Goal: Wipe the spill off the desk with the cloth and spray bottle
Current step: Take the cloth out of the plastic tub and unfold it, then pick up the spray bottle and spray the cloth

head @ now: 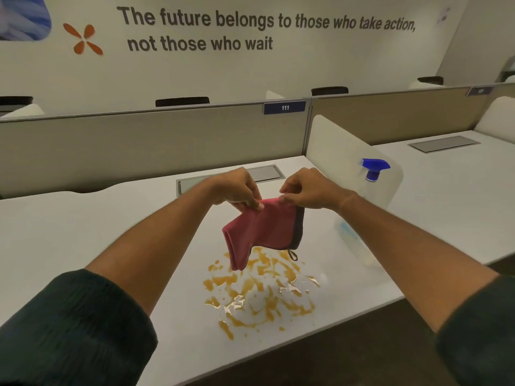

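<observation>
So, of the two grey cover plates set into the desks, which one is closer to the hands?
The grey plate just behind both hands, on the desk with the spill. The other plate lies on the neighbouring desk, beyond the white divider.

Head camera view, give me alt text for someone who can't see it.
Both hands, left hand and right hand, pinch a pink cloth above an orange spill on a white desk. A blue-topped spray bottle stands at right.

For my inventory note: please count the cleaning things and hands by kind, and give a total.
Cloth: 1, pink, pinched at its top edge by both hands
Spray bottle: 1, clear with a blue head
Hands: 2, left hand and right hand
Total: 4
</observation>
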`<act>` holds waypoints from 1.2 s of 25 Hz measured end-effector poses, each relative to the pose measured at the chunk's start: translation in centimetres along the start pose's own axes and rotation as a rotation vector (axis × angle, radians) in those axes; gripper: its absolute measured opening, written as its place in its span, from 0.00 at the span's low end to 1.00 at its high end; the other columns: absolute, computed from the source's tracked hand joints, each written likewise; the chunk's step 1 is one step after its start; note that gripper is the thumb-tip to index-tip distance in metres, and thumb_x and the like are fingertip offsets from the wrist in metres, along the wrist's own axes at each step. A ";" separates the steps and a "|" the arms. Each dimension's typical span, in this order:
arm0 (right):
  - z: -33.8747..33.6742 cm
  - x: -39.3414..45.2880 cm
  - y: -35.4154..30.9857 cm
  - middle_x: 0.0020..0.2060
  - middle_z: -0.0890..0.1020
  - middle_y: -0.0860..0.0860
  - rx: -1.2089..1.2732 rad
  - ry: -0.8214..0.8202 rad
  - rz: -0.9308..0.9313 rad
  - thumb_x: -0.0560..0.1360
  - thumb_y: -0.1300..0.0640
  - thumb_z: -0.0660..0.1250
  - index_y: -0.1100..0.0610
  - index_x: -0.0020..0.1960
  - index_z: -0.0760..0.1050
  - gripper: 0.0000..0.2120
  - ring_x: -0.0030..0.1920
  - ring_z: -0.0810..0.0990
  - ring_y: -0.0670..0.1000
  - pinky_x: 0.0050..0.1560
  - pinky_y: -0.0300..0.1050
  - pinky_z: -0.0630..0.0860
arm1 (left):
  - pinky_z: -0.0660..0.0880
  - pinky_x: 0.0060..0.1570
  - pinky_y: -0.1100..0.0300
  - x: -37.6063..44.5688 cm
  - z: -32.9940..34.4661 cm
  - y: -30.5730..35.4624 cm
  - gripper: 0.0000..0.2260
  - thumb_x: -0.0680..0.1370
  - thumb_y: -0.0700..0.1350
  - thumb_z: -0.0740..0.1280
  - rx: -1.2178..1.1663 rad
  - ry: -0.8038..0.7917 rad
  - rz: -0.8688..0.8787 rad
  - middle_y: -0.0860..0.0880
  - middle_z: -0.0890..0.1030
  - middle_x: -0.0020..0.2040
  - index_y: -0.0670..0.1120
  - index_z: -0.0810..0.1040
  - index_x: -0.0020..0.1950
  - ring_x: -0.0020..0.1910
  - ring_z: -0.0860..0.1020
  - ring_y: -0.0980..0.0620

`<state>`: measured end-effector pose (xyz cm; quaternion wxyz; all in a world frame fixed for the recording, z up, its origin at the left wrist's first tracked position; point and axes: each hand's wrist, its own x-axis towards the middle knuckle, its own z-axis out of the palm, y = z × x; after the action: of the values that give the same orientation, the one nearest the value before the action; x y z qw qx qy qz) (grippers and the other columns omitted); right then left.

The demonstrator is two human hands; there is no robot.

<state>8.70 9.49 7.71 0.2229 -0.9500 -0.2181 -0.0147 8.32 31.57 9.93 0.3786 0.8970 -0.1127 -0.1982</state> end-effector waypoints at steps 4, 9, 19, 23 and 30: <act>1.4 -3.1 2.2 0.63 0.80 0.55 -0.033 0.247 0.088 0.72 0.38 0.69 0.57 0.68 0.74 0.31 0.60 0.79 0.54 0.63 0.50 0.76 | 0.81 0.36 0.62 1.5 1.8 0.6 0.04 0.69 0.36 0.77 0.002 -0.003 0.017 0.44 0.85 0.37 0.40 0.85 0.42 0.36 0.84 0.49; 2.5 -6.2 4.9 0.76 0.62 0.58 -0.223 0.422 0.182 0.74 0.35 0.64 0.59 0.78 0.56 0.43 0.76 0.61 0.59 0.73 0.55 0.61 | 0.83 0.39 0.57 3.6 3.7 2.3 0.05 0.68 0.36 0.78 -0.006 0.069 0.025 0.42 0.85 0.38 0.39 0.84 0.41 0.37 0.85 0.47; 1.2 -8.1 13.5 0.78 0.54 0.61 -0.159 0.648 0.326 0.72 0.36 0.67 0.63 0.79 0.46 0.51 0.78 0.53 0.59 0.76 0.53 0.54 | 0.82 0.33 0.59 8.7 7.2 6.7 0.05 0.68 0.34 0.77 -0.030 0.186 -0.010 0.44 0.84 0.34 0.42 0.83 0.37 0.31 0.83 0.51; -0.1 -7.3 17.4 0.79 0.54 0.59 -0.094 0.658 0.362 0.72 0.36 0.68 0.62 0.79 0.46 0.51 0.78 0.54 0.59 0.76 0.53 0.55 | 0.80 0.29 0.61 10.8 8.0 7.9 0.04 0.68 0.34 0.77 -0.036 0.226 -0.052 0.43 0.84 0.34 0.40 0.83 0.38 0.30 0.84 0.51; -1.7 -4.6 23.2 0.79 0.53 0.55 0.266 0.604 0.494 0.73 0.37 0.68 0.57 0.80 0.44 0.50 0.78 0.55 0.56 0.75 0.51 0.56 | 0.80 0.31 0.61 13.2 8.9 8.9 0.04 0.68 0.35 0.77 -0.051 0.269 -0.122 0.43 0.85 0.35 0.38 0.84 0.40 0.32 0.85 0.50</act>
<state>14.39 -11.80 -1.00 0.3943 -0.8897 0.0919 -0.2107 15.73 15.20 7.14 0.4002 0.9108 -0.0014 -0.1015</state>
